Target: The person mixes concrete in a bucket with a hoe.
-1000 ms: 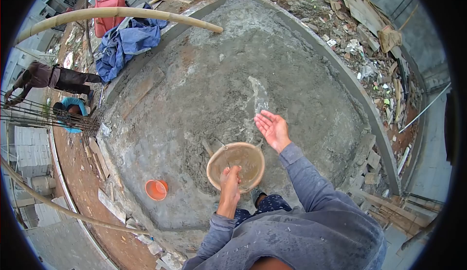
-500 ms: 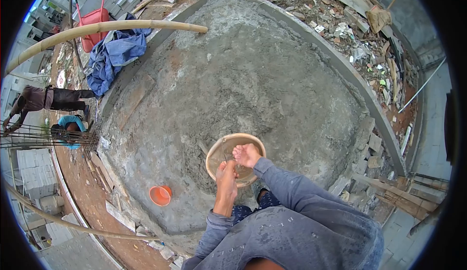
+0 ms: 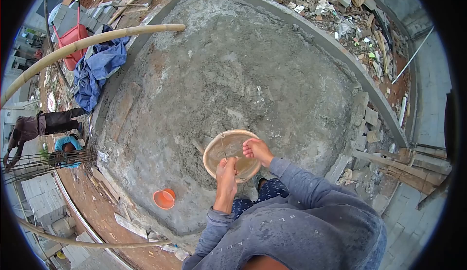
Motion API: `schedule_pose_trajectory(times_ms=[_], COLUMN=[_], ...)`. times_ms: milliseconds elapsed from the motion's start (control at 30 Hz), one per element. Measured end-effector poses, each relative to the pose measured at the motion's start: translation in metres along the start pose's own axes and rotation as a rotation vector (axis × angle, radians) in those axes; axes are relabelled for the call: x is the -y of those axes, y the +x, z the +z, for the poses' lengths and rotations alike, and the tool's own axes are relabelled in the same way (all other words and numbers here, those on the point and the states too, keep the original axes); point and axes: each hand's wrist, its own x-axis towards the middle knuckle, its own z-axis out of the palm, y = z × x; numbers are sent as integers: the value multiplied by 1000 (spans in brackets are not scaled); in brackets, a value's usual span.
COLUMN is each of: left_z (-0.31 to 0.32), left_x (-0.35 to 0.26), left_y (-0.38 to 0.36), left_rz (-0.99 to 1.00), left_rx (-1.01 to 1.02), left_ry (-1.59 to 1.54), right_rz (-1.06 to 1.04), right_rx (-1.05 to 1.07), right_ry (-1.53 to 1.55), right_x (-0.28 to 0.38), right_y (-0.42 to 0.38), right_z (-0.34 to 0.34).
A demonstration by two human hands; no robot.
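Observation:
A round beige basin (image 3: pixel 210 159) with cloudy water in it rests on the wet grey cement in front of my body. Over its near side, my left hand (image 3: pixel 226 176) is closed around a thin rod (image 3: pixel 223 146) that points up and away across the basin. My right hand (image 3: pixel 258 152) is over the basin's right rim, fingers curled in; whether they hold anything I cannot tell. Pale splashes (image 3: pixel 259 93) show above the cement beyond the basin. Against the basin's left side lies a pale flat stick (image 3: pixel 198 146).
An orange bucket (image 3: pixel 164 199) is at left on the cement. A bamboo pole (image 3: pixel 121 31) reaches in from the left, near a blue tarp (image 3: pixel 99 70) and red wheelbarrow (image 3: pixel 73 38). Two people (image 3: pixel 29 126) are by rebar. Low concrete kerbs (image 3: pixel 335 53) edge the slab; rubble lies beyond.
My right hand has moved right, away from my left hand, and its fingers have curled in. Splashes have appeared beyond the basin. The whole view has shifted a little.

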Motion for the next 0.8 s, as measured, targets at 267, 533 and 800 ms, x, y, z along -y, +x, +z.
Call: schedule_pose_trajectory(times_ms=[267,533,800], left_z=[-10,-13,-26], left_x=[-7,11,15], left_y=[-6,11,3], left_rz=[-11,68,155], left_rx=[-29,-79,-173], left_ry=[-123,3,-50], right_rz=[292,-340,102], right_rx=[-243,152,13], right_ry=[580,542,43], right_x=[-86,119,-42], right_y=[95,-2,47], right_z=[22,103,58])
